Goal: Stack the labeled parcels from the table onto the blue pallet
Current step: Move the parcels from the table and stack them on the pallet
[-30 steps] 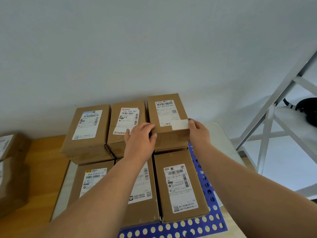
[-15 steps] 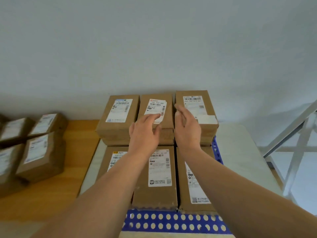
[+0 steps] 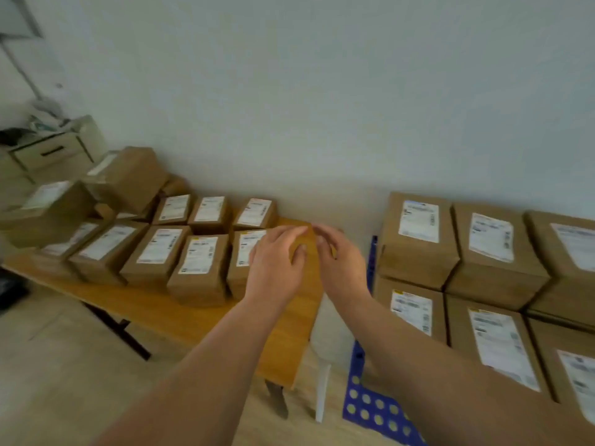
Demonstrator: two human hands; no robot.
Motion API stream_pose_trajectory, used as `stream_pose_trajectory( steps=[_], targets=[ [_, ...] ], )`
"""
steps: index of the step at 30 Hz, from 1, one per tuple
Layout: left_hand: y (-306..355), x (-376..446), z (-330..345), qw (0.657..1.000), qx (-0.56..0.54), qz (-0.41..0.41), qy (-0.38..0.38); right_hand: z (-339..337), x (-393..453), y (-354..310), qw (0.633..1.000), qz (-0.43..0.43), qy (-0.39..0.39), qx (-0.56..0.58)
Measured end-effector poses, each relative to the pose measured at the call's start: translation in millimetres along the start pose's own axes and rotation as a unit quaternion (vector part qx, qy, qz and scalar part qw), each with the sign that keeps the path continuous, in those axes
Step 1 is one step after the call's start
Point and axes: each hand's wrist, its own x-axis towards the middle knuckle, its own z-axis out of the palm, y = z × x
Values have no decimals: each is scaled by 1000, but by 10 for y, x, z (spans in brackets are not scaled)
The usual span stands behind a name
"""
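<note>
Several brown labeled parcels point(image 3: 199, 263) sit in rows on the wooden table point(image 3: 289, 333) at left. On the right, more labeled parcels point(image 3: 418, 239) are stacked two layers high on the blue pallet point(image 3: 370, 407). My left hand point(image 3: 278, 265) hovers over the table's right end, partly covering the nearest parcel point(image 3: 244, 252). My right hand point(image 3: 341, 262) is beside it, between table and pallet. Both hands are empty with fingers loosely apart.
A white wall runs behind everything. Larger cardboard boxes point(image 3: 128, 178) and a pale cabinet point(image 3: 48, 152) stand at the far left. A white leg point(image 3: 322, 391) stands between table and pallet. Light wooden floor lies below.
My hands let go of the parcel set on the pallet's back row. My view swung left, and both hands now reach toward the table parcels.
</note>
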Motion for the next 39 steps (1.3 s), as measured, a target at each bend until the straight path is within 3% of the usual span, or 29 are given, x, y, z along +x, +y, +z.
stream_pose_trajectory(
  steps=[6,11,17,26,34,39],
  targets=[
    [-1258,-83,-1477,989,52,-114,76,1583,-99,-820,995,-23,-88,29],
    [-1812,-15,-2079,978,45,-179,100,2348,31,-1129,991,-11,-129,29],
    [-2401,244,-2233,965,21,-236,108,3090,311,-1202,985,15,-155,71],
    [-3286,1488,-2431,936,-37,-320,140,4032,1482,-1364,971,45,-208,113],
    [-4167,2128,-2469,930,-91,-340,108,4952,2003,-1345,952,124,-271,69],
    [-4673,2621,-2402,928,-132,-344,59,5326,2354,-1359,962,152,-226,16]
  ],
)
